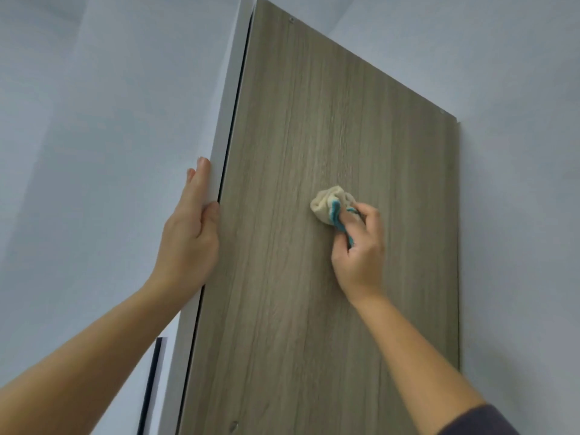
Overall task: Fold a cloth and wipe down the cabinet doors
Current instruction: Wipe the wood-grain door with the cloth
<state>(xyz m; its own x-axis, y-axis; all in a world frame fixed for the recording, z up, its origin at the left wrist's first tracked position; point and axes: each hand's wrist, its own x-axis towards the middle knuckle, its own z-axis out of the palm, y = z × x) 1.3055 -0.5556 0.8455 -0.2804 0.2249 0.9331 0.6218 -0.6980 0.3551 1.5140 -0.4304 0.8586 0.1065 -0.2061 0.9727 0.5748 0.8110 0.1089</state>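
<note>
A tall wood-grain cabinet panel (314, 120) fills the middle of the head view, mounted on a pale wall. My right hand (361, 249) grips a bunched cream cloth with a teal edge (326, 205) and presses it against the panel near its middle. My left hand (188, 233) holds the white door edge (226, 120) at the panel's left side, fingers straight along the white face and thumb hooked round the edge onto the wood side.
Pale grey-white wall (94, 120) surrounds the cabinet on the left and right. A dark vertical strip (152, 381) shows low on the left beside the white door edge. A dark sleeve (483, 422) covers my right upper arm.
</note>
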